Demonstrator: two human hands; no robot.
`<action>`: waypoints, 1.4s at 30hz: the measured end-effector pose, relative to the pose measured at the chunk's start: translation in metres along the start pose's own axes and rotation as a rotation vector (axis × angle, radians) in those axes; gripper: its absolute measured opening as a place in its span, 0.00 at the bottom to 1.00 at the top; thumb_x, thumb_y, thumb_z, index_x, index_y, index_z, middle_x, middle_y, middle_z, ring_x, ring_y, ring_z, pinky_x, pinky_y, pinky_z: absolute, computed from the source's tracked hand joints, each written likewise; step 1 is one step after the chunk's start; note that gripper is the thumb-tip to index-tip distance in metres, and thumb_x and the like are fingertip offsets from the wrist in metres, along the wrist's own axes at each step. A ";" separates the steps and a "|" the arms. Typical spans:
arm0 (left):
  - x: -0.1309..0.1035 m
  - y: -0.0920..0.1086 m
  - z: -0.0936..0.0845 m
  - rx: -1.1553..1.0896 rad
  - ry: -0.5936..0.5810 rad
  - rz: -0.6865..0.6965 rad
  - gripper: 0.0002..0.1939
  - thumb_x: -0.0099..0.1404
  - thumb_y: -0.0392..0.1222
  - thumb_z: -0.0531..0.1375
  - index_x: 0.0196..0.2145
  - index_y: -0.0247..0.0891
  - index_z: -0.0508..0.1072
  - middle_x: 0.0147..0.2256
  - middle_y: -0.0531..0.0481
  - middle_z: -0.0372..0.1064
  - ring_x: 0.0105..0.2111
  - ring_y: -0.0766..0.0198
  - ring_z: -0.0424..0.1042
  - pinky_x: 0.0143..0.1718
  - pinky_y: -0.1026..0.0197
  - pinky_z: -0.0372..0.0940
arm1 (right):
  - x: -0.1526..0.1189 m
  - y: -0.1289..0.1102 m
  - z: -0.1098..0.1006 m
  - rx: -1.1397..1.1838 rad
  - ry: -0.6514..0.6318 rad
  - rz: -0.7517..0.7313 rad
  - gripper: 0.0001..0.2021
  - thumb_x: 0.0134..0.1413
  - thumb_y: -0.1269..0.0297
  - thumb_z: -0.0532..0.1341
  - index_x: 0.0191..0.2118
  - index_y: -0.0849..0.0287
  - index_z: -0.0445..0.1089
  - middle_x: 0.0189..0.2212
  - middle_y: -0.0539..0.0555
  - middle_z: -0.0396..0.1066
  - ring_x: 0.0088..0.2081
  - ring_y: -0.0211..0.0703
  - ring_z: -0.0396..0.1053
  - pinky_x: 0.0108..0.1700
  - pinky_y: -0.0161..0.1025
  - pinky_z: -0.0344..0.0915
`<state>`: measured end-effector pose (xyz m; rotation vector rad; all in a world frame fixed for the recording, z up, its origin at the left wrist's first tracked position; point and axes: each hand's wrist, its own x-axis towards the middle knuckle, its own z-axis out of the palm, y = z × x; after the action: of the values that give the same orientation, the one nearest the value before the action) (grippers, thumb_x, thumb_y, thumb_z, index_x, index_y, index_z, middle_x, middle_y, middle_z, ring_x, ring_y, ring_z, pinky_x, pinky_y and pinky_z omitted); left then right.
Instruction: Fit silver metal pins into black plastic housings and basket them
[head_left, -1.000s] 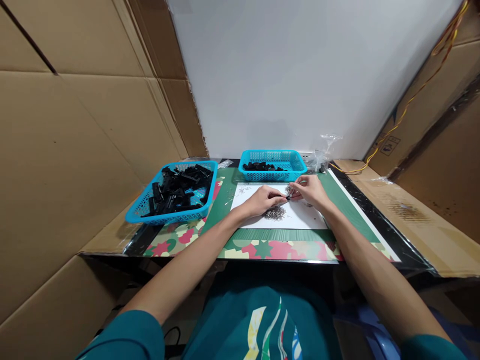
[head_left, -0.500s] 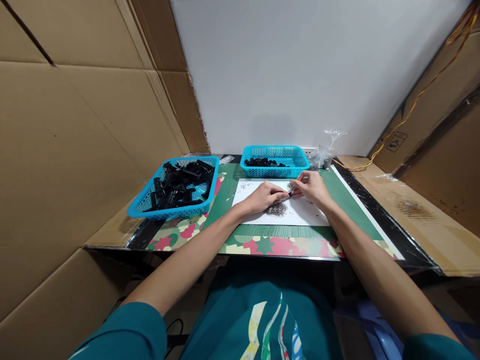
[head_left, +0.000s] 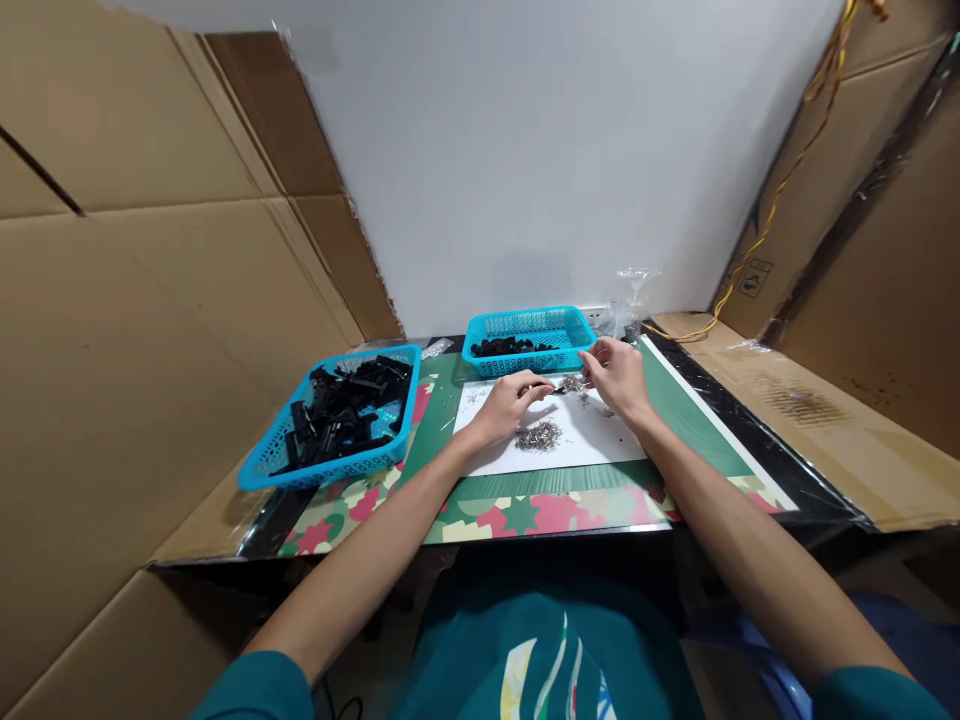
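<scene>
My left hand [head_left: 511, 405] is closed on a small black part [head_left: 559, 391] that sticks out past its fingertips, over a white sheet [head_left: 592, 452]. Just to the right, my right hand [head_left: 615, 376] is raised with thumb and fingers pinched together; whatever they hold is too small to make out. A pile of small metal pieces [head_left: 538, 437] lies on the sheet below my left hand. Another small metal pile [head_left: 574, 384] sits between the two hands.
A blue basket of long black parts [head_left: 326, 474] stands at the left. Behind the sheet is a smaller blue basket [head_left: 529, 318] with small black parts. A clear plastic bag [head_left: 621, 318] rests at the back right. Cardboard walls [head_left: 180, 330] flank the table.
My right hand has moved apart from my left hand and the black part. The view has tilted and shifted, so the baskets and sheet appear lower and further left.
</scene>
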<state>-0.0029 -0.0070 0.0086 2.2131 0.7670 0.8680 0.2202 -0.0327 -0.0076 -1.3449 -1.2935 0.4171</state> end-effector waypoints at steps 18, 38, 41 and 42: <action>0.151 -0.003 -0.027 0.809 -0.189 -0.170 0.23 0.71 0.52 0.66 0.21 0.39 0.76 0.21 0.47 0.68 0.28 0.55 0.70 0.41 0.55 0.56 | 0.010 -0.005 -0.007 -0.268 -0.003 -0.093 0.13 0.68 0.63 0.64 0.28 0.53 0.68 0.26 0.54 0.79 0.30 0.49 0.76 0.37 0.40 0.64; 0.026 0.023 -0.165 0.763 -0.167 -0.204 0.19 0.73 0.50 0.56 0.33 0.37 0.81 0.32 0.46 0.77 0.31 0.60 0.69 0.36 0.58 0.59 | 0.001 0.012 0.002 -0.345 -0.122 -0.175 0.14 0.71 0.62 0.56 0.39 0.56 0.79 0.34 0.59 0.82 0.34 0.52 0.75 0.35 0.40 0.58; -0.007 0.017 -0.208 0.896 -0.213 -0.460 0.14 0.67 0.48 0.60 0.28 0.39 0.79 0.26 0.48 0.75 0.28 0.60 0.68 0.32 0.59 0.56 | -0.002 0.009 0.005 -0.336 -0.143 -0.173 0.14 0.72 0.62 0.56 0.40 0.56 0.78 0.32 0.59 0.81 0.33 0.52 0.75 0.35 0.40 0.57; -0.017 0.012 -0.217 0.903 -0.227 -0.519 0.11 0.64 0.47 0.62 0.27 0.40 0.79 0.28 0.48 0.77 0.30 0.59 0.70 0.33 0.59 0.57 | -0.003 0.007 0.005 -0.331 -0.156 -0.175 0.14 0.72 0.62 0.56 0.39 0.56 0.78 0.31 0.58 0.80 0.32 0.51 0.74 0.35 0.40 0.57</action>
<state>-0.1702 0.0469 0.1371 2.5491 1.7532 -0.0337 0.2180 -0.0313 -0.0167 -1.4774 -1.6503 0.1933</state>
